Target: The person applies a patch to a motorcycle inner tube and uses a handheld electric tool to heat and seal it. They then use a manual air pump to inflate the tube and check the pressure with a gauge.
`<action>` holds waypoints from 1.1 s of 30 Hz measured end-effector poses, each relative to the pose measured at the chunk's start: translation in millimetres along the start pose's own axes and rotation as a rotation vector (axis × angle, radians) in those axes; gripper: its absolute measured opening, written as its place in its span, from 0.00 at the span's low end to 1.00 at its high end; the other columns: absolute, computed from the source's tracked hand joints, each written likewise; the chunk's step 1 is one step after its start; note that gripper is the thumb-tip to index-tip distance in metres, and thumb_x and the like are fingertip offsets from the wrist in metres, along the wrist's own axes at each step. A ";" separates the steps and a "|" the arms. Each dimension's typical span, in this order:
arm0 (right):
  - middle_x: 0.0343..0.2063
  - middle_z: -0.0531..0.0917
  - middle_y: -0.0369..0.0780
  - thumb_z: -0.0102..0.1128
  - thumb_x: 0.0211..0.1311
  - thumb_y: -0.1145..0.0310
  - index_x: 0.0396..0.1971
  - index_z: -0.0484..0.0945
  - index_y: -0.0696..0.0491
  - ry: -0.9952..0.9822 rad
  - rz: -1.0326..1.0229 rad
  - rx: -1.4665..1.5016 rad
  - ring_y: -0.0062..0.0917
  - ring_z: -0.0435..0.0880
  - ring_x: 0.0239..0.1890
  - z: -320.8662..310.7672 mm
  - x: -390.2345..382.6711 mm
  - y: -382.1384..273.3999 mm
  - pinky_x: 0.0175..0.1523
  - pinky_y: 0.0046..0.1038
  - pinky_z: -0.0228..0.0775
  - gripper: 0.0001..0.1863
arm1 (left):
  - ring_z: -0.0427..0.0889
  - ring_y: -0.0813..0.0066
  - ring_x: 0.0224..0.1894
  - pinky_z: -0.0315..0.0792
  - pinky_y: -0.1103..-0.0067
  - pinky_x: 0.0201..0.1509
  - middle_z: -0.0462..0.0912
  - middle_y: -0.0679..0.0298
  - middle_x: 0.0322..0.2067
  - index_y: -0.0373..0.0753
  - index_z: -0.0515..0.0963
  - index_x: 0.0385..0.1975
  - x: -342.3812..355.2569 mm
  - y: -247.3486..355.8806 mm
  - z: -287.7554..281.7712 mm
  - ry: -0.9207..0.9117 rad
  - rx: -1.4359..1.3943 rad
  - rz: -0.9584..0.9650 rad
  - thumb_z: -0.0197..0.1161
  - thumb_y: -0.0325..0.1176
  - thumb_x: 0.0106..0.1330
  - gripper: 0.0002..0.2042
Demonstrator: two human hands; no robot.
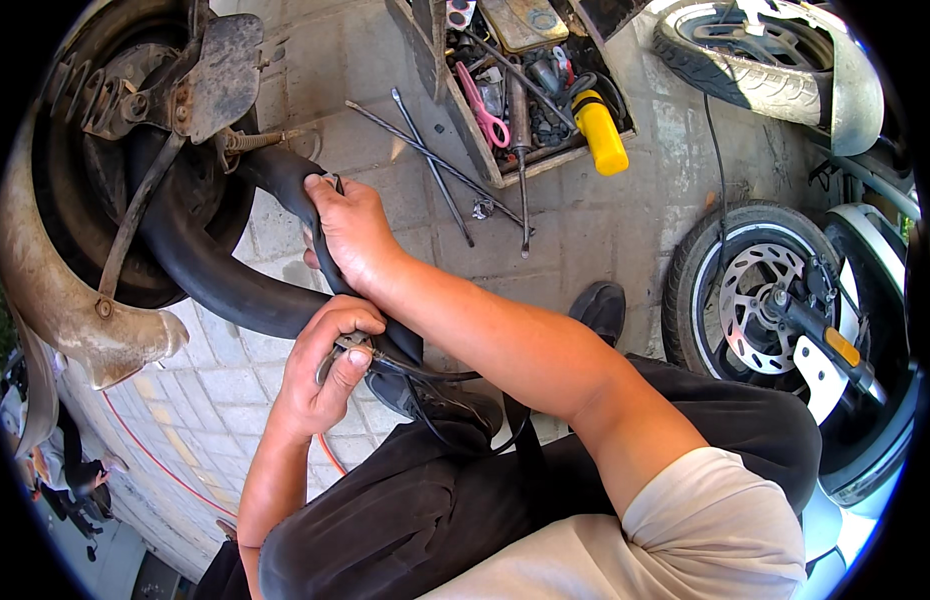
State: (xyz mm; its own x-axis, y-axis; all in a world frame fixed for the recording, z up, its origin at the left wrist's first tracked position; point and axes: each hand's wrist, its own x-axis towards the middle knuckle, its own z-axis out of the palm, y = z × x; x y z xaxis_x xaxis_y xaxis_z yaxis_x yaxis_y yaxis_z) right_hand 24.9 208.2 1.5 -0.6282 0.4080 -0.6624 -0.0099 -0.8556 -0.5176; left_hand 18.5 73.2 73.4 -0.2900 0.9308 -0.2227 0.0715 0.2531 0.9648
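1. The right hand [350,225], in the middle of the frame, has its fingers wrapped tight around a black rubber inner tube [215,275], gripping it where the tube bends.
2. The left hand [325,365], just below the right one, has its fingers curled shut on a small metal fitting [353,345] pressed against the tube; a thin black hose [435,378] runs from the fitting to the right, across the person's lap.
3. The inner tube curves from the left centre of the frame up toward the hands, hanging out of a scooter wheel [105,160] in the upper left, whose dusty mudguard [55,290] sweeps down the left edge.
4. At top centre an open wooden toolbox [505,165] sits on the paved ground [605,230], holding pink-handled scissors [485,110], a yellow-handled tool [600,135] and other tools too jumbled to tell apart.
5. Two long metal rods [430,160] lie crossed on the paving just left of the box.
6. At the right edge stands a scooter's front wheel with a disc brake [755,295]; another tyre [745,70] shows in the upper right.
7. A black shoe [600,308] rests on the paving, right of the right forearm.
8. A thin red hose [155,455] crosses the paving at lower left.
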 end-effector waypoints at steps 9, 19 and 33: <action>0.17 0.72 0.35 0.53 0.69 0.56 0.30 0.74 0.56 -0.012 -0.007 0.016 0.21 0.71 0.15 -1.6 2.7 2.2 0.17 0.28 0.68 0.17 | 0.76 0.62 0.41 0.70 0.74 0.49 0.76 0.53 0.39 0.31 0.74 0.41 2.0 1.5 0.0 0.001 -0.001 -0.014 0.56 0.41 0.69 0.15; 0.18 0.73 0.36 0.53 0.69 0.56 0.32 0.74 0.57 -0.012 -0.010 0.006 0.22 0.71 0.15 -2.3 3.9 1.9 0.17 0.28 0.69 0.17 | 0.76 0.62 0.42 0.70 0.73 0.49 0.76 0.53 0.40 0.31 0.74 0.42 2.5 -1.2 -1.8 -0.011 0.005 0.004 0.56 0.39 0.69 0.14; 0.17 0.72 0.35 0.52 0.70 0.57 0.31 0.74 0.56 -0.024 -0.013 0.012 0.21 0.70 0.15 -0.9 2.6 1.9 0.17 0.28 0.68 0.16 | 0.76 0.62 0.42 0.70 0.73 0.50 0.77 0.53 0.41 0.31 0.74 0.41 1.9 -0.7 -3.5 -0.010 0.020 0.004 0.56 0.38 0.69 0.14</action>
State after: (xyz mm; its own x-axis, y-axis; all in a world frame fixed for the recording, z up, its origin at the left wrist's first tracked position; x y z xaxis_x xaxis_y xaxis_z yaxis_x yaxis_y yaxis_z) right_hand 24.0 207.9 -1.7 -0.6463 0.4119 -0.6424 -0.0277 -0.8539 -0.5197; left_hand 14.6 73.9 72.7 -0.2805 0.9343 -0.2202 0.0917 0.2545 0.9627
